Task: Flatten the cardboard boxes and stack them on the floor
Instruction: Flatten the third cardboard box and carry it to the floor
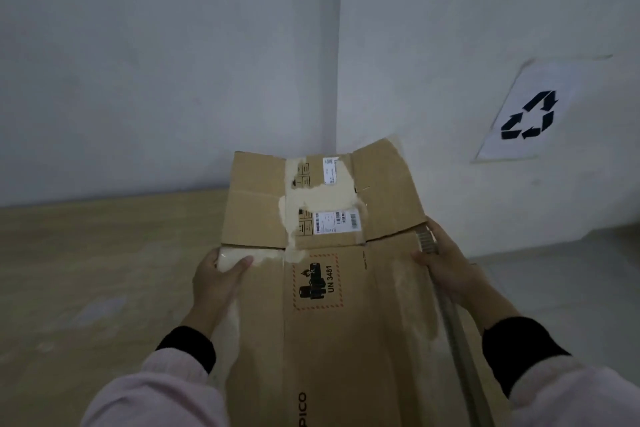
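Printed on cardboard box (367, 329): red-dashed hazard mark (318, 282) reading "UN 3481", w/ black battery-and-flame pictogram. "PICO" (302, 407) in black at bottom of view. Small line of print right of the mark, too small to read. White shipping label (337, 220) w/ barcodes on the far flaps, second label (330, 172) farther out; text on both illegible, small black handling symbols beside each. On right wall, white sheet w/ black recycling arrows (530, 114), seen at an angle.

Box brown, pressed flat, long side running away from the body. Pale torn patches where top paper layer is ripped off: around labels, along left edge, streak near right edge. Far flaps spread out, slit btwn them; right one kinked upward. Corrugated edge showing at right side.

Held out in front, over wood-look floor (104, 270), far end toward room corner; can't tell whether that end touches floor. Left grip (218, 281) clamped on left edge, thumb across top face, fingers underneath. Right grip (446, 260) wrapped round right edge, thumb on top. Pink sleeves w/ black cuffs on both arms.
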